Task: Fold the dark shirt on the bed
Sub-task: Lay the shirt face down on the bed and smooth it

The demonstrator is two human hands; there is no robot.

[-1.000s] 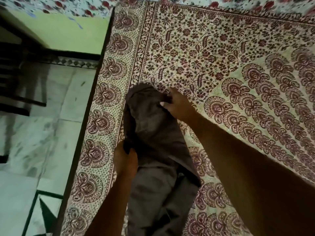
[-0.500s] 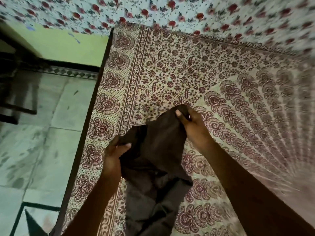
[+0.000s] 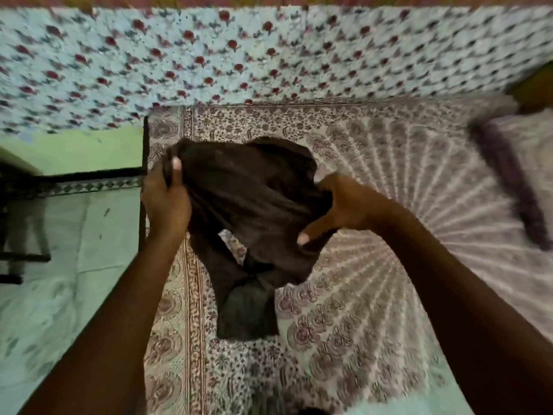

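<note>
The dark brown shirt point(image 3: 254, 193) hangs bunched between my two hands above the patterned bed sheet point(image 3: 374, 310). My left hand point(image 3: 166, 199) pinches its left edge, thumb on top of the cloth. Gripping the right side is my right hand point(image 3: 338, 211), thumb pointing down and left over the fabric. The shirt's lower part droops in a twisted strip, and its end point(image 3: 247, 313) rests on the sheet. The fingers of both hands are hidden behind the cloth.
The bed's left edge point(image 3: 145, 181) runs next to a pale tiled floor point(image 3: 59, 265). A flowered cloth point(image 3: 239, 61) covers the far side. A dark striped pillow point(image 3: 514, 181) lies at the right. A dark furniture frame point(image 3: 21, 229) stands on the floor at the far left.
Both hands have lifted the shirt higher off the bed and spread apart, stretching it between them. The camera has tilted up, so more of the far cloth and the pillow show.
</note>
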